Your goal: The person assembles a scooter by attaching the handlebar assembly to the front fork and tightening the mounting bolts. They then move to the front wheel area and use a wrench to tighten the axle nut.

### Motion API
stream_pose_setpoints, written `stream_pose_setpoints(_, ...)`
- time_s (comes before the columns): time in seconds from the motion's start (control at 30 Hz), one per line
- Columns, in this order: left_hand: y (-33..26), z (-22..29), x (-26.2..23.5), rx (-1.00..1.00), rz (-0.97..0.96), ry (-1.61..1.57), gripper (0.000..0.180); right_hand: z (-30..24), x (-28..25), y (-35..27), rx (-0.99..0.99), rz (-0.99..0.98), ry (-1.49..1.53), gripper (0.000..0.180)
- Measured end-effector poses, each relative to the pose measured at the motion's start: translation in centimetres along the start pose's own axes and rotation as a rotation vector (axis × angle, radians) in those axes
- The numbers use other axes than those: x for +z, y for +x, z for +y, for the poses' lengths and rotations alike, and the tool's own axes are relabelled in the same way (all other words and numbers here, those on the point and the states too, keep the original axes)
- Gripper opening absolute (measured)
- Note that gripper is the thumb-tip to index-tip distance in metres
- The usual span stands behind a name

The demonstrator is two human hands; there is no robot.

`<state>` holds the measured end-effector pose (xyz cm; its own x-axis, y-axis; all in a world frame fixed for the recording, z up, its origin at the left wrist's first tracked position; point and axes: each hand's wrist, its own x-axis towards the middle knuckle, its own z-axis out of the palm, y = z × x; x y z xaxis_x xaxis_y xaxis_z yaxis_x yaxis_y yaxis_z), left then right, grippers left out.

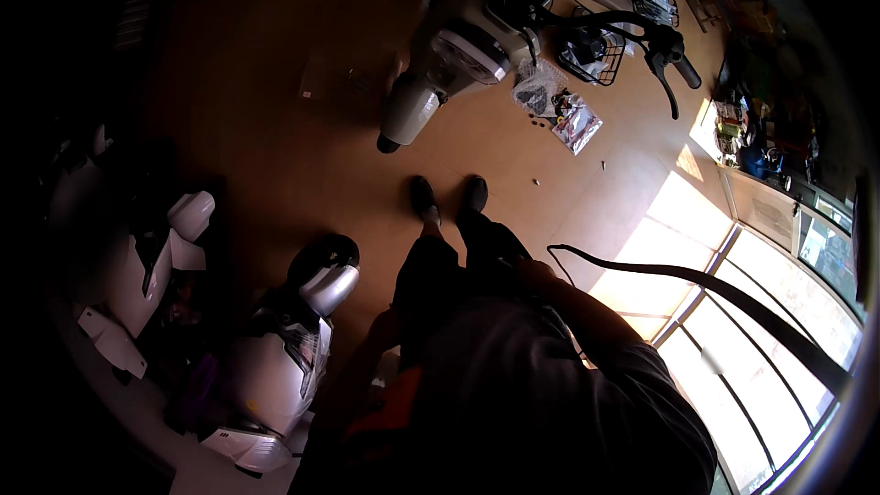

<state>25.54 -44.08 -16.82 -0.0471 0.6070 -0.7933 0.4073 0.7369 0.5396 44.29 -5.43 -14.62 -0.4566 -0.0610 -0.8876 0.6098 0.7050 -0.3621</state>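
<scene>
Right hand (pixel 530 268) sits at the right thigh, grip closed around the near end of a long black strap (pixel 697 277); finger detail lost in shadow. The strap is flat, narrow and dull, like webbing; it leaves the hand in a small loop, then runs out to the right in a shallow arc, widening toward the lower right edge over the sunlit floor (pixel 302 156). Left hand (pixel 383 328) hangs low by the left thigh, dark and dim; cannot tell whether its grip is open or closed, nor whether it touches anything. The person stands in dark trousers and black shoes (pixel 448 196) on smooth brown flooring. Ahead of the feet stands a white scooter (pixel 458 50) with a glossy rounded front panel and black handlebars (pixel 642 32); a wire basket (pixel 594 55) sits just behind the bars. Crinkled clear plastic bags (pixel 559 110) of small parts lie on the floor beside it. To the left, a second white scooter (pixel 284 357), partly wrapped in film.
</scene>
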Motion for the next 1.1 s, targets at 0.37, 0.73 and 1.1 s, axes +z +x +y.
stream_pose_setpoints(0.37,9.0,2.1,-8.1,-0.171,0.017,-0.213,0.043,4.4,-1.7,-2.8,-0.161,-0.459,0.294,0.052)
stream_pose_setpoints(0.73,34.1,-9.9,-15.3,-0.325,0.535,-0.198,0.043,-6.6,0.3,20.7,0.005,0.512,0.576,0.028)
stream_pose_setpoints(1.1,47.3,-13.6,-14.1,-0.139,1.106,0.008,0.087,2.2,-1.0,44.3,0.719,0.603,0.604,0.029)
